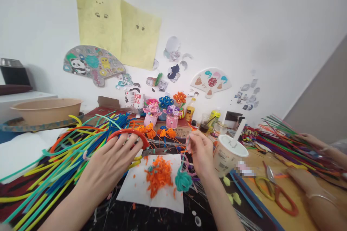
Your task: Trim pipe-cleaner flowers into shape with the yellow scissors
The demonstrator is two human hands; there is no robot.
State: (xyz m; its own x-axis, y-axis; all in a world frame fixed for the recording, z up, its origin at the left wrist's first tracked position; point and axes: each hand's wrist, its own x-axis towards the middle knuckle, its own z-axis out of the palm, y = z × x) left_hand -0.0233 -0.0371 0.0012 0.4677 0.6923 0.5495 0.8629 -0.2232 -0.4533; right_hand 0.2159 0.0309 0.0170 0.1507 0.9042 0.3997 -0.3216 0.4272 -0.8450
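Observation:
My left hand (110,160) is curled around the handle of a pair of scissors (141,135) with a red loop. Their dark blades reach right, above a white paper sheet (126,191). On that sheet lies a heap of orange fuzzy clippings (159,177) with a few teal bits. My right hand (201,149) is closed in a pinch on the thin stem of a teal pipe-cleaner flower (183,181). The flower's round, looped head hangs below the fingers, over the paper's right edge. A purple curled pipe cleaner (187,164) shows behind the stem.
Loose pipe cleaners (67,162) spread across the left. A lidded cup (229,155) stands close beside my right hand. Farther right are other scissors (282,195) and a co-worker's hands (303,180). Flower pots (172,121) and a juice bottle (190,110) line the wall.

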